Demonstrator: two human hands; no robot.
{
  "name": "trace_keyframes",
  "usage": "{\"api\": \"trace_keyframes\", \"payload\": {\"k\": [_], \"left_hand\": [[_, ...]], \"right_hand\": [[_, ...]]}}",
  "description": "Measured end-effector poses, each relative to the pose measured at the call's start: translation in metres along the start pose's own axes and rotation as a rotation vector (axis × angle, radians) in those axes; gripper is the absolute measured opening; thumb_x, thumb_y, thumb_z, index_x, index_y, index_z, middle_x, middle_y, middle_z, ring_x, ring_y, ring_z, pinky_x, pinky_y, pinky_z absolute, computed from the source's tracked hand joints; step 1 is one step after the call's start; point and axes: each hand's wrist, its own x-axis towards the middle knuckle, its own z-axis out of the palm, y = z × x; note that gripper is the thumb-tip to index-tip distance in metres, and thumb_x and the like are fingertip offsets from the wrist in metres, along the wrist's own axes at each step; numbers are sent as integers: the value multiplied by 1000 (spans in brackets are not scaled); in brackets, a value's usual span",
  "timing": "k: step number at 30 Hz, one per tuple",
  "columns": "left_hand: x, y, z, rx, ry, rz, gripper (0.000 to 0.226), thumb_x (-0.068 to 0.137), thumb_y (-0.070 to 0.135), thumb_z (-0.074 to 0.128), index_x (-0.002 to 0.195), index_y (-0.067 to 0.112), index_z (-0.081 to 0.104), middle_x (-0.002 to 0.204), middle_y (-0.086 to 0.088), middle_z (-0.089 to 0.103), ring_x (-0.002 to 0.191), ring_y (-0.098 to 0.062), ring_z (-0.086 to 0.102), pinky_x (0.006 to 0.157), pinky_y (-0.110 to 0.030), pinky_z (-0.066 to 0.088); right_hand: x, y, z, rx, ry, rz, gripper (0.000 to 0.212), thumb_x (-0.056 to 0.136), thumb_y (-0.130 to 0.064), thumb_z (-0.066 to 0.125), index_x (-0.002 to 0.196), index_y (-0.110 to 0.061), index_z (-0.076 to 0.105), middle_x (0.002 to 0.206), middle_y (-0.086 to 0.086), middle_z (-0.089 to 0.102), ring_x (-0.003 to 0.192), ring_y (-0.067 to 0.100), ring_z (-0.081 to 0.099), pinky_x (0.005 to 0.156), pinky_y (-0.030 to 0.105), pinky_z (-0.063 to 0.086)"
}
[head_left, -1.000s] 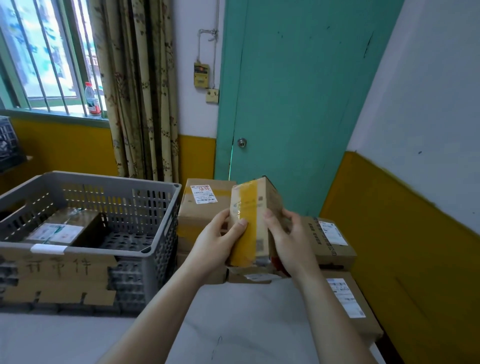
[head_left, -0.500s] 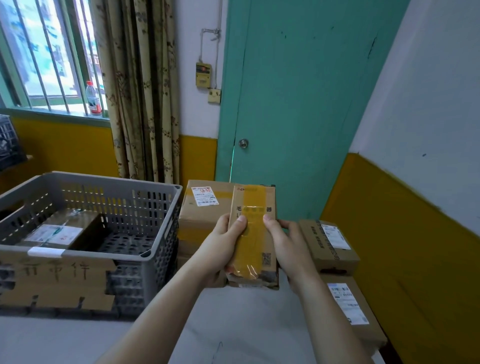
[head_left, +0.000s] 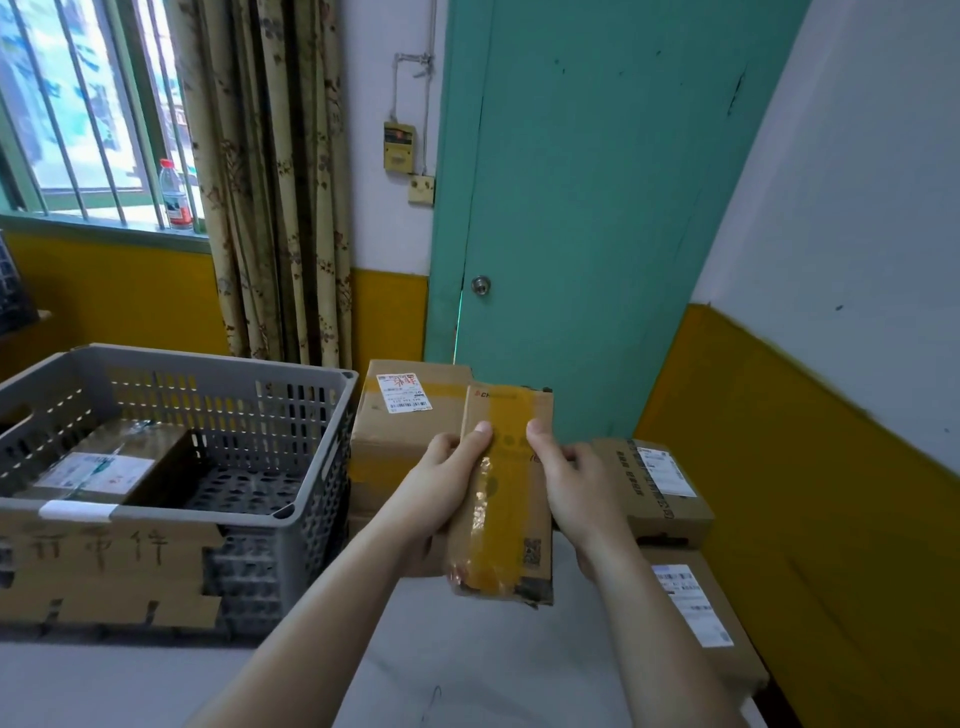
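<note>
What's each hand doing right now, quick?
Left hand: holds the taped box, thumb on top.
Right hand: holds the same taped box, thumb on top.

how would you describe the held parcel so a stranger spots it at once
Start at the teal door; stacked cardboard parcels sit at its foot. In front of them, the left hand and right hand grip a slim parcel. Only it is lifted, with wide yellow tape down its face.

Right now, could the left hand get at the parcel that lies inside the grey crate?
Probably yes: the crate is open on top and nothing covers the parcel. But the left hand now grips the taped box, shared with the right hand.
</note>
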Motion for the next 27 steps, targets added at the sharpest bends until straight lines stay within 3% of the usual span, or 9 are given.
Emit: {"api": "trace_keyframes", "payload": {"k": [3, 7, 10, 13, 19, 24, 27], "left_hand": [[3, 3, -3, -30, 71, 49, 61, 92, 69, 55, 135, 26, 48, 117, -4, 72, 103, -24, 74, 94, -48, 60], [2, 3, -7, -25, 73, 71, 67, 88, 70, 60, 138, 27, 48, 120, -3, 71, 106, -24, 73, 95, -50, 60], [-2, -1, -16, -51, -68, 26, 83, 75, 71, 70, 144, 31, 44, 123, -2, 71, 106, -24, 74, 93, -49, 61], [-6, -7, -23, -46, -293, 3, 85, 79, 54, 81, 149, 46, 33, 132, -4, 68, 109, -28, 75, 91, -52, 61], [-10, -9, -24, -7, -296, 74, 90, 79, 45, 79, 154, 42, 29, 130, -4, 69, 108, -26, 75, 92, -49, 61], [-13, -10, -21, 7, -227, 100, 92, 74, 58, 75, 154, 43, 30, 129, -1, 68, 104, -22, 76, 81, -39, 65], [-14, -11, -20, 30, -179, 119, 91, 73, 76, 61, 154, 44, 32, 136, 1, 63, 114, -28, 70, 76, -36, 61]], "right_hand": [[-6, 5, 2, 62, -140, -17, 37, 87, -71, 63, 108, -40, 59, 94, -17, 76, 83, 2, 74, 78, 33, 62], [-12, 12, 3, 89, -217, -39, 33, 88, -68, 65, 116, -51, 60, 109, -16, 75, 98, 8, 75, 88, 42, 63], [-12, 9, 3, 116, -183, -55, 33, 90, -68, 61, 117, -49, 64, 110, -15, 75, 101, 12, 73, 89, 43, 63], [-9, 6, -2, 168, -140, -35, 36, 92, -65, 61, 121, -44, 68, 112, -14, 76, 103, 15, 74, 90, 46, 63], [-11, 6, -2, 140, -228, -2, 48, 90, -69, 60, 132, -48, 59, 123, -15, 71, 112, 18, 70, 97, 49, 59], [-12, 10, -2, 150, -232, -29, 47, 84, -71, 59, 125, -50, 61, 122, -17, 71, 114, 15, 69, 99, 47, 58], [-13, 9, -2, 170, -255, 15, 48, 89, -71, 53, 132, -49, 57, 126, -16, 68, 117, 15, 66, 100, 47, 57]]}}
